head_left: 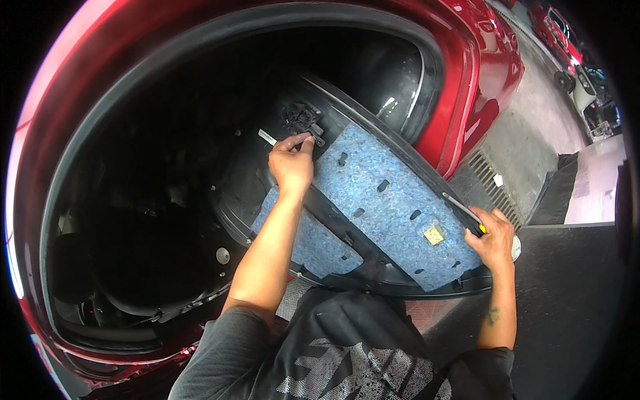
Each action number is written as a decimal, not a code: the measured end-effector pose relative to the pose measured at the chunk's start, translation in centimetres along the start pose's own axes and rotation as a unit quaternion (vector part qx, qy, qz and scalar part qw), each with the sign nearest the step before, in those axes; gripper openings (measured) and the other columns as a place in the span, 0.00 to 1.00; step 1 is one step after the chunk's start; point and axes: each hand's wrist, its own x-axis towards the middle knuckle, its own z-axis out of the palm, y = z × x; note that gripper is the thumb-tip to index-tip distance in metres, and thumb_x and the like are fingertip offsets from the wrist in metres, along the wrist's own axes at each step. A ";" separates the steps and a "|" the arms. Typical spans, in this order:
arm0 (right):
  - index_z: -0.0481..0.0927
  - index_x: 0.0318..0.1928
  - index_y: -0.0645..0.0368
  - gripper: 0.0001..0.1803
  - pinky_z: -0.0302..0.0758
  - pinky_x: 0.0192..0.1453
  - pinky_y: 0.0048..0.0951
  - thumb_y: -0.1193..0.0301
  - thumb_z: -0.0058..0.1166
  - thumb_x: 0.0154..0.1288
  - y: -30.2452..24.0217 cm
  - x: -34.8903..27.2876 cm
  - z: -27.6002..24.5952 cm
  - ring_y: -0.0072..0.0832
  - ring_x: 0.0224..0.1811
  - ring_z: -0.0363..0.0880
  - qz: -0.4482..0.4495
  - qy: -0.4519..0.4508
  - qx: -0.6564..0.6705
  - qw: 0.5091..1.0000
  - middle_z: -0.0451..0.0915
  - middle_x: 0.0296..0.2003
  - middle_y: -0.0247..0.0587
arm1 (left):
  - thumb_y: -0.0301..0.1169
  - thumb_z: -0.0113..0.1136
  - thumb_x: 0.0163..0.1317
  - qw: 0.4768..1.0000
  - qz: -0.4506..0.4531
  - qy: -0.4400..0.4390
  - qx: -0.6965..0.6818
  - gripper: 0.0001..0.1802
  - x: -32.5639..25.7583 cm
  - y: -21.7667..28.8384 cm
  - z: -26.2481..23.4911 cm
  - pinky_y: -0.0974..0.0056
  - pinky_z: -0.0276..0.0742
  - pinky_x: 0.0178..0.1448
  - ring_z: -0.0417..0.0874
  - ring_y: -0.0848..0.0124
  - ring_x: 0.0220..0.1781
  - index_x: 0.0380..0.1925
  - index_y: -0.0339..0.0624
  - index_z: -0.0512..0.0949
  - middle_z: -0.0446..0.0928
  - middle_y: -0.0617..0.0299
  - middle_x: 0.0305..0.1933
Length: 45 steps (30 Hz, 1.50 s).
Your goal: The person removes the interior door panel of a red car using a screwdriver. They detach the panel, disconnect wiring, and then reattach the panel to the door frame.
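A black trim panel (380,257) backed with blue felt padding (393,180) lies slantwise in front of me, partly inside the red car's opening. At its far left end, my left hand (291,163) is closed, thumb and fingers pinching the edge of a black plastic mechanism (301,119). A pale strip (267,137) sticks out beside those fingers; what it belongs to is hidden. My right hand (493,239) is at the panel's right end, fingers closed around a slim grey rod-like tool (460,208) with a yellow part near the grip. The tool lies along the panel's edge.
The car's opening is framed by a black rubber seal (433,73) and red bodywork (460,93). A small yellow foam block (434,235) sits on the felt. A floor grate (492,179) and a dark surface (567,287) lie to the right. Another red vehicle (557,33) stands far right.
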 end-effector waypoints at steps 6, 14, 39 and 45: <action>0.92 0.54 0.56 0.29 0.81 0.45 0.41 0.70 0.78 0.47 0.9 0.4 0.3 0.39 0.37 0.83 -0.025 0.006 0.022 0.999 0.89 0.35 0.41 | 0.25 0.81 0.65 0.978 -0.097 -0.041 -0.178 0.09 1.6 0.6 0.5 0.70 0.73 0.42 0.77 0.78 0.33 0.36 0.37 0.87 0.82 0.68 0.32; 0.92 0.53 0.56 0.30 0.80 0.42 0.42 0.69 0.78 0.44 2.4 0.6 0.9 0.39 0.36 0.81 -0.065 -0.005 0.029 0.997 0.86 0.32 0.40 | 0.26 0.82 0.63 0.989 0.035 -0.089 0.114 0.11 2.6 1.7 -1.2 0.66 0.74 0.38 0.77 0.78 0.32 0.29 0.38 0.85 0.80 0.67 0.28; 0.86 0.58 0.62 0.18 0.81 0.45 0.33 0.61 0.50 0.88 -17.4 1.7 3.1 0.24 0.36 0.78 0.120 0.003 0.343 0.931 0.79 0.34 0.35 | 0.33 0.86 0.61 0.958 0.186 -0.214 -0.031 0.13 6.4 0.6 -3.9 0.68 0.70 0.37 0.71 0.78 0.31 0.36 0.39 0.88 0.73 0.74 0.28; 0.87 0.53 0.67 0.22 0.77 0.50 0.30 0.60 0.49 0.90 -24.7 5.5 11.8 0.22 0.38 0.83 0.213 -0.187 0.600 0.749 0.90 0.34 0.41 | 0.42 0.75 0.74 0.978 0.186 -0.065 -0.061 0.16 10.2 1.7 -7.4 0.67 0.77 0.46 0.80 0.78 0.39 0.45 0.39 0.90 0.84 0.68 0.35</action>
